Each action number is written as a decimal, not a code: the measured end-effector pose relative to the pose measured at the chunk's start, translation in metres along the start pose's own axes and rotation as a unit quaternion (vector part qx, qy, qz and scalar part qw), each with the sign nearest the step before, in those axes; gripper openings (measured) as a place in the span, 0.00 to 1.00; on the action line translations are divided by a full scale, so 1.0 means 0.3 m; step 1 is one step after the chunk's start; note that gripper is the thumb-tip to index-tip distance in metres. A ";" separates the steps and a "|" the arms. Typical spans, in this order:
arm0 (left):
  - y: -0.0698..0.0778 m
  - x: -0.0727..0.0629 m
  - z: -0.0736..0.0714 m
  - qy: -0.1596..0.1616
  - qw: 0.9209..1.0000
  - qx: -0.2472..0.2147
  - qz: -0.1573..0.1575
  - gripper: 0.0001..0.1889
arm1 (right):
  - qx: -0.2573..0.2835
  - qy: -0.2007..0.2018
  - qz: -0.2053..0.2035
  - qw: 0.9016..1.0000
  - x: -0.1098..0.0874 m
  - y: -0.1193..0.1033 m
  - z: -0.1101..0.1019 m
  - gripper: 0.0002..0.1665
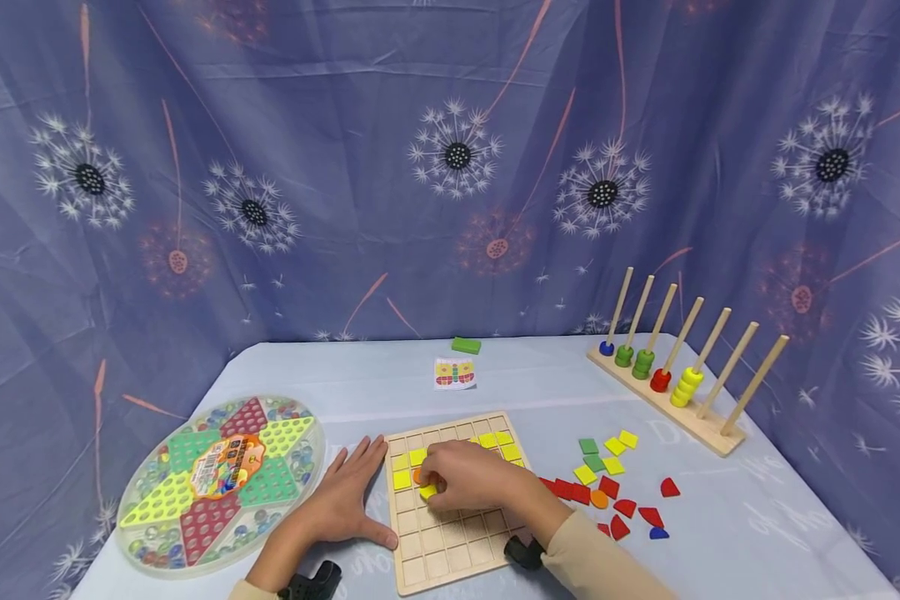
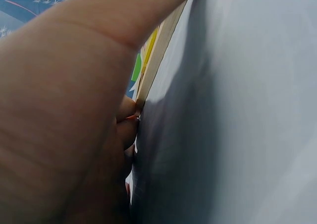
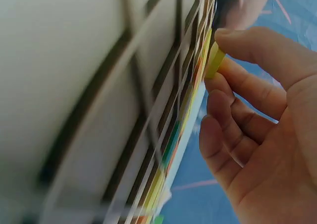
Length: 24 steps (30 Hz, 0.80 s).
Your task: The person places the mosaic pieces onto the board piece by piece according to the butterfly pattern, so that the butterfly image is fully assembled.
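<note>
A square wooden grid board [image 1: 442, 546] lies on the table, with yellow square tiles [image 1: 402, 479] in several of its cells. My right hand [image 1: 468, 477] is over the board's middle and pinches a yellow tile [image 3: 215, 60] between thumb and forefinger; the other fingers curl loosely. An orange piece [image 1: 417, 476] shows just beside those fingertips. The left hand [image 1: 348, 492] rests with straight, spread fingers at the board's left edge, thumb and fingertips touching its rim. Part of the board is hidden under the right hand.
Loose red, yellow and green tiles [image 1: 588, 447] lie right of the board. A bead stacker with pegs [image 1: 667, 400] stands at the back right. A round Chinese checkers board [image 1: 221, 483] is at left. Behind lie a picture card [image 1: 454, 373] and a green block [image 1: 466, 345].
</note>
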<state>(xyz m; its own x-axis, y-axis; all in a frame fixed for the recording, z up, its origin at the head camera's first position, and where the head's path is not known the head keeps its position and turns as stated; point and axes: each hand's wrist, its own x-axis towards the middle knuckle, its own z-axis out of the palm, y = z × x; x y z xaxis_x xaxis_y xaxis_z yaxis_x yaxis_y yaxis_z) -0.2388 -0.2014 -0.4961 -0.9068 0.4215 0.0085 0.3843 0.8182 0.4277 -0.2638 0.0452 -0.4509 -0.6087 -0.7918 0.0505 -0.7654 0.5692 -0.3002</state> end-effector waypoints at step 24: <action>-0.002 0.003 -0.005 -0.004 1.000 -0.008 0.007 0.75 | -0.061 -0.001 -0.018 0.998 0.076 -0.074 0.036 0.15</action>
<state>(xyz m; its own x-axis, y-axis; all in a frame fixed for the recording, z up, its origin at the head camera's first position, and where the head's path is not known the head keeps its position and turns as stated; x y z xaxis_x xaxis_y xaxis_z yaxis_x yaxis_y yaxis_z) -0.2401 -0.2020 -0.4949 -0.9001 0.4356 0.0063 0.3934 0.8065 0.4415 -0.2584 0.0121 -0.4534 -0.5792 -0.8132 0.0574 -0.8073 0.5624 -0.1791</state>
